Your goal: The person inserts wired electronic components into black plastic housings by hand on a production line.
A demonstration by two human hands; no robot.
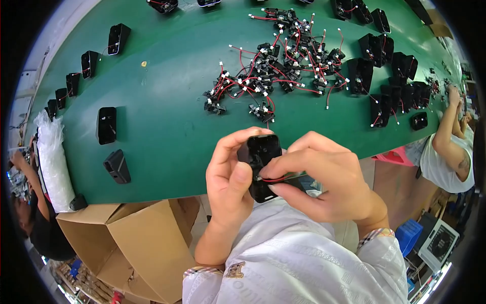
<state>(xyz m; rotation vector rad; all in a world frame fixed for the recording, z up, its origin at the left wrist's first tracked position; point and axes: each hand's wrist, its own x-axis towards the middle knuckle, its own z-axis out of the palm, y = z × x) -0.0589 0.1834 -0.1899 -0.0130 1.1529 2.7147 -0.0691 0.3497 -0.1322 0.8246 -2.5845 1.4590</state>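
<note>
My left hand point(228, 180) is wrapped round a black plastic housing point(264, 147), held upright with its open side toward me, just off the table's near edge. The fingers of my right hand point(331, 185) reach into that housing and pinch at a red wire point(275, 179) near its middle. What sits under the fingertips is mostly hidden. Beyond my hands lies a loose pile of small black parts point(266, 66) with red and black wires ending in white connectors.
A green table point(167, 131) spreads ahead. Black housings point(360, 76) stand in a cluster at right; another point(107, 124) stands at left beside a lying one point(117, 166). Below left are an open cardboard box point(147, 243) and a plastic-wrapped roll point(53, 162). Other people work at both sides.
</note>
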